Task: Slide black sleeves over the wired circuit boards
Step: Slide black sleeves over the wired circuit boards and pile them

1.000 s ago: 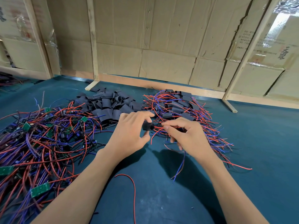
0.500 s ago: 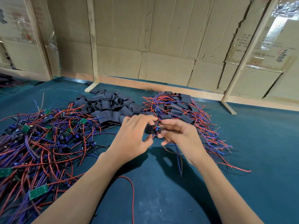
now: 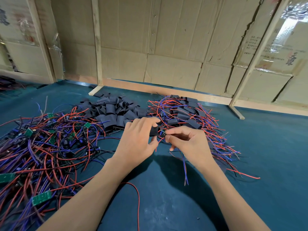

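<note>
While the left hand (image 3: pixel 138 139) pinches a short black tubular sleeve (image 3: pixel 154 131) between curled fingers and thumb, the right hand (image 3: pixel 190 144) pinches a small wired green circuit board (image 3: pixel 162 133) at the sleeve's mouth, above the teal mat (image 3: pixel 166 205), red and blue wires (image 3: pixel 185 170) trailing down.

Two bare hands meeting at centre

Both forearms reach in from the bottom edge and converge. The left hand (image 3: pixel 138 139) is seen from the back, its fingers curled forward and thumb below, pinching something. The right hand (image 3: pixel 191 144) faces it, fingertips just beside the left's, index and thumb pinched together.
</note>
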Demonstrator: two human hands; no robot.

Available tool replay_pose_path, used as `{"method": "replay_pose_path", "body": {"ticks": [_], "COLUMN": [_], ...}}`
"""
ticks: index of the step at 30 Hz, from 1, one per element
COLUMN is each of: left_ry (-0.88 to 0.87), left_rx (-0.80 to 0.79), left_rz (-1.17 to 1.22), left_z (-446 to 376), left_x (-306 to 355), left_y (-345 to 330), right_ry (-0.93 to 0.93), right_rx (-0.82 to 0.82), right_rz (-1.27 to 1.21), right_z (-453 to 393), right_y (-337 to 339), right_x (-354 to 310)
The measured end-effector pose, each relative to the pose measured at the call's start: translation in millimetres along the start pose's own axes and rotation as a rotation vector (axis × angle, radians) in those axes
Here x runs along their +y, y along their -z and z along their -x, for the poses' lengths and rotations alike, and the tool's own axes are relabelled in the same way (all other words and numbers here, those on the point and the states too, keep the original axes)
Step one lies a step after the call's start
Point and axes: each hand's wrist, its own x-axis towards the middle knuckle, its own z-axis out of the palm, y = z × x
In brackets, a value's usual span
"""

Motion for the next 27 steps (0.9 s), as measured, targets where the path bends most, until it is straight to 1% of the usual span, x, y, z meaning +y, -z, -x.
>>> {"method": "replay_pose_path", "body": {"ticks": [2,5,10,14,18,20,25,27], "left_ry": [-0.018,-0.089,-0.156,-0.150,-0.121,-0.109,-0.074,-0.060], "left_rx": [-0.009,-0.043,-0.046,-0.042,-0.059,-0.055,-0.058,-0.059], "left_rz": [0.001,0.022,0.108,0.159,0.190,0.204,0.181,0.112], "left_z": [-0.7,-1.2,-0.7,1.4,2.8,3.0,3.1,0.9], "left_x": [0.3,1.4,5.7,6.2,6.9,7.3,0.7,-1.9], "left_y": [1.6,4.9,7.4,8.2,6.4,5.0,2.4,2.4], "right_ry": [0.001,-0.010,-0.113,-0.153,-0.136,-0.143,-0.285,-0.302], "right_rx": [0.000,0.001,-0.033,-0.088,-0.061,-0.050,-0.110,-0.037], "right_rz": [-0.013,-0.053,-0.213,-0.236,-0.152,-0.149,-0.285,-0.376], "right_z": [-0.2,-2.0,-4.6,-5.1,-5.5,-5.0,-6.7,-9.6], "right_y": [-0.7,0.5,7.3,12.3,12.1,10.7,15.9,20.6], "right_x": [0.5,0.9,-1.6,-2.4,-0.2,0.1,-3.1,-4.5]}}
